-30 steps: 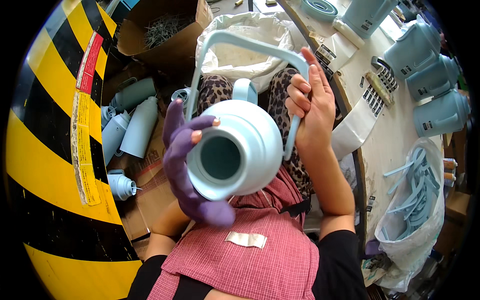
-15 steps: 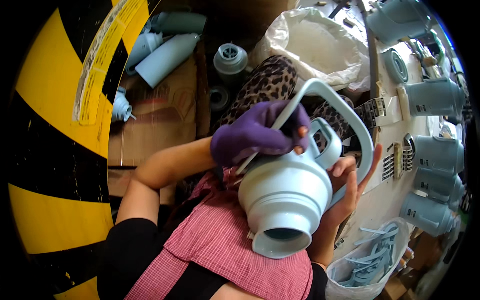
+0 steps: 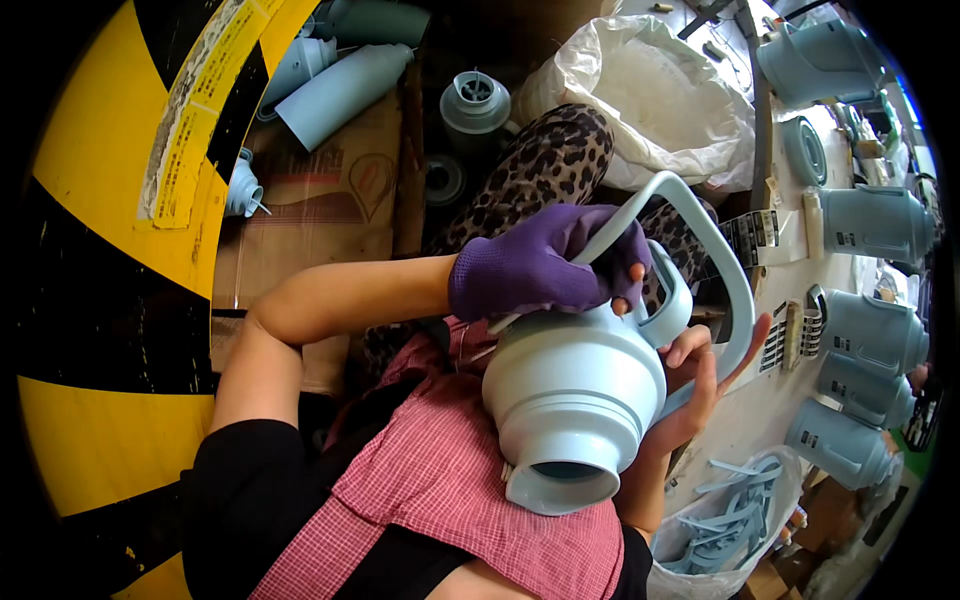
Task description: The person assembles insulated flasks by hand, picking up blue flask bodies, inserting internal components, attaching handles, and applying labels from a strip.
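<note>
A pale blue plastic vacuum jug body (image 3: pixel 575 370) lies tilted against my lap and chest, its open round mouth facing me. Above it rises a long curved carrying handle (image 3: pixel 728 250) in the same blue. In a purple glove with bare fingertips, my left hand (image 3: pixel 550 260) is closed round the near arm of that handle, at the jug's far end. My right hand (image 3: pixel 700 395), bare, grips the handle's other arm at the jug's right side, one finger stretched out along it. A smaller loop grip (image 3: pixel 675 295) sticks out of the jug between my hands. My right palm is partly hidden.
To the right, a workbench (image 3: pixel 785 265) bears several blue jugs (image 3: pixel 875 225) and label strips (image 3: pixel 752 237). A bag of blue handles (image 3: pixel 725 520) stands lower right, a white sack (image 3: pixel 650 110) ahead. Left are a cardboard box (image 3: pixel 330 210) with jug parts and a yellow-black striped panel (image 3: pixel 110 230).
My gloved left hand and the handle have shifted slightly to the right. The jug stays nearly in place, and both hands keep their hold. The view has turned a little.
</note>
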